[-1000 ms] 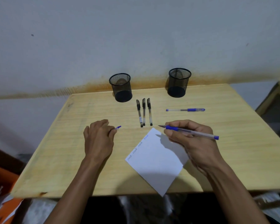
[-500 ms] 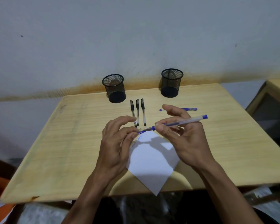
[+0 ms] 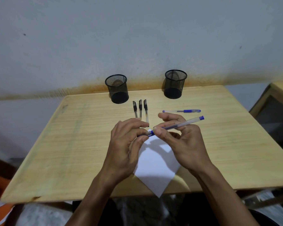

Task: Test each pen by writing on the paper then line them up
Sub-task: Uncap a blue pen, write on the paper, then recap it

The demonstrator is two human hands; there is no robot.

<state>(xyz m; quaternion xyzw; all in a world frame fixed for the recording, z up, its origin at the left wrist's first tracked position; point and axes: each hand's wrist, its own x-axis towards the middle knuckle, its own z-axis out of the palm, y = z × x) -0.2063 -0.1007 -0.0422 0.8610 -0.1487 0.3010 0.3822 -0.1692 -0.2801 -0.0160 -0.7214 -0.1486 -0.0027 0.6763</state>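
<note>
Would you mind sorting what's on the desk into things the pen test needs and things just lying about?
Job:
held blue pen, gripped by the right hand
its cap, pinched by the left hand
paper
blue pen on the desk
three black pens

Lying about:
two mesh cups

Two bare forearms are seen entering from the lower edge of the view, each ending in a bare hand. No sleeve is seen on either forearm as far as the frame's edge. The left hand (image 3: 123, 147) is shown from the back, knuckles and tendons visible. The right hand (image 3: 185, 144) is shown partly from the thumb side; short, unpainted nails are seen on the thumb and forefinger. Both wrists are seen bare. Dark clothing is glimpsed low between the forearms, too dim to be identified.
</note>
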